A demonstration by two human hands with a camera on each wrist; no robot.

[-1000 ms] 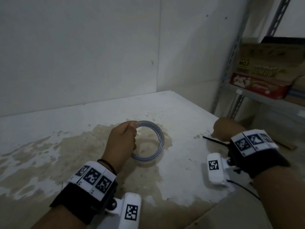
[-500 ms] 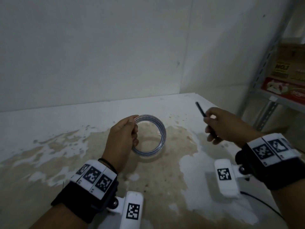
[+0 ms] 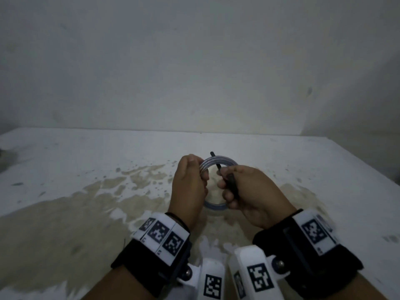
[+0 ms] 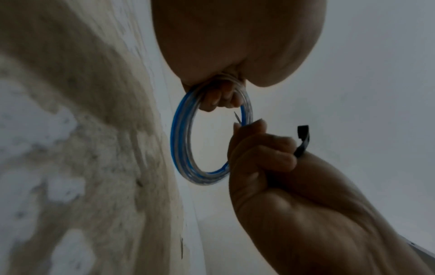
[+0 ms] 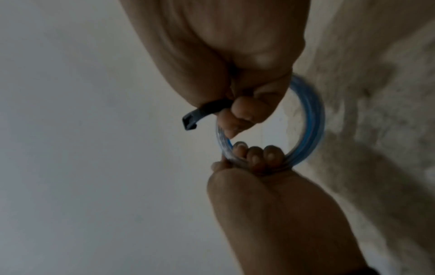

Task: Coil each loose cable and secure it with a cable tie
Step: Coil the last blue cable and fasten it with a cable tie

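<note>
My left hand (image 3: pixel 200 167) grips a small coil of clear and blue cable (image 3: pixel 225 162) by its left side and holds it upright just above the stained white table (image 3: pixel 86 169). My right hand (image 3: pixel 225 180) grips a black cable tie (image 3: pixel 232 182) right against the coil's right side. In the head view the tie crosses the coil's top strands. The left wrist view shows the coil (image 4: pixel 181 141), the tie's thin tip (image 4: pixel 236 117) at the ring's inner edge and its square head (image 4: pixel 302 130) sticking out beyond the right hand. The right wrist view shows the tie (image 5: pixel 202 111) and coil (image 5: pixel 313 119).
A plain wall (image 3: pixel 194 72) rises behind the table. The tabletop has brown worn patches (image 3: pixel 54 213) on the left and front. The table's right edge (image 3: pixel 368 165) runs diagonally at the far right.
My right hand lifted the black cable tie from the table's right side and carried it left to the coil. The left hand kept its hold. The shelf has left the view.
</note>
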